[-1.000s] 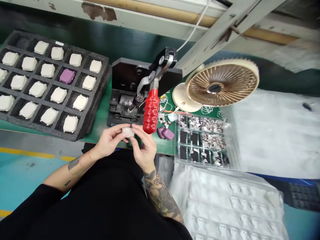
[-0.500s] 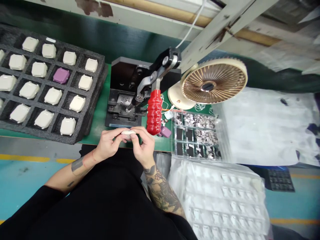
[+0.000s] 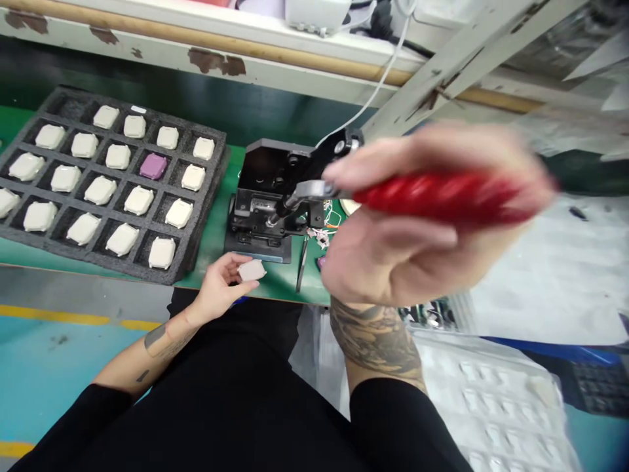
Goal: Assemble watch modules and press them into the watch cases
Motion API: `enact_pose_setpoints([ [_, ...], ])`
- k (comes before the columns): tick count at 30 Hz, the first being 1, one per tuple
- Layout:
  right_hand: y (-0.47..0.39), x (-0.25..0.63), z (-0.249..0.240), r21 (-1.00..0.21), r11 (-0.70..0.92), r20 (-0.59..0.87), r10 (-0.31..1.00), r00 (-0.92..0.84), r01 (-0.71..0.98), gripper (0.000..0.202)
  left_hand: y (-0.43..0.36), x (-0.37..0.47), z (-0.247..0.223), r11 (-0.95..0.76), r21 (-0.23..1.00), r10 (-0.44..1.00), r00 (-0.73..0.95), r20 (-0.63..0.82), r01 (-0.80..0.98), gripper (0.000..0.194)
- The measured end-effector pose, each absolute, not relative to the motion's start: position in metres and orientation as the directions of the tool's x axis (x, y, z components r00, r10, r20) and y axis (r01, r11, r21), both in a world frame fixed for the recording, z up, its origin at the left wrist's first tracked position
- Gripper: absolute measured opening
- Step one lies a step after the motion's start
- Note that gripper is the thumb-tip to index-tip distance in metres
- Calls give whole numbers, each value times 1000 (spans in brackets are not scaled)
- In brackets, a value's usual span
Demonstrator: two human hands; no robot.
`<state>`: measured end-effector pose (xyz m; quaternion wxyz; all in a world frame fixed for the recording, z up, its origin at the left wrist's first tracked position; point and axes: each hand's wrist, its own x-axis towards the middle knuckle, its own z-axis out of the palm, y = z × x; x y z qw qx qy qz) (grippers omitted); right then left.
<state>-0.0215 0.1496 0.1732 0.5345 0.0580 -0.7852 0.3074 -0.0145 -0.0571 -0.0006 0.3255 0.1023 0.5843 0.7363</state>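
My left hand point(image 3: 223, 283) pinches a pale, square-shaped case point(image 3: 252, 270) just in front of the black press point(image 3: 260, 226). My right hand point(image 3: 422, 242), blurred and large in the view, is wrapped round the red ribbed handle point(image 3: 437, 196) of the press lever. The metal linkage point(image 3: 314, 190) joins that handle to the press. Left of the press lies a dark foam tray point(image 3: 184, 252) with several cream cases and one purple case point(image 3: 154, 166) in its compartments.
Tweezers point(image 3: 302, 264) lie on the green table point(image 3: 314, 288) right of the press. Behind my right wrist is a parts box point(image 3: 432, 313), partly hidden. A plastic-covered tray stack point(image 3: 496, 400) stands at the lower right, with white sheeting point(image 3: 555, 275) above it.
My right hand has let go of the pale case and taken hold of the red handle, which is now raised sideways. My left hand keeps the case. The view has shifted.
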Motion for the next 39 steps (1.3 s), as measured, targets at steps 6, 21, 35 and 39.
enact_pose_setpoints([
  [6, 137, 13, 112, -410, 779, 912, 334, -239, -475, 32, -64, -22, 0, -98, 958, 583, -796, -163, -269, 46],
  [21, 135, 12, -15, -586, 809, 301, 266, -916, 43, 37, -82, -31, 10, 266, 764, 624, -709, 328, 587, 41],
  [35, 134, 104, 7, -642, 767, 505, 424, -752, 1, 50, 0, -68, 23, 542, 580, 712, -699, 68, 608, 30],
  [39, 134, 100, 13, -543, 839, 633, 379, -675, -39, 60, -14, -55, 39, 436, 688, 737, -669, 98, 580, 26],
])
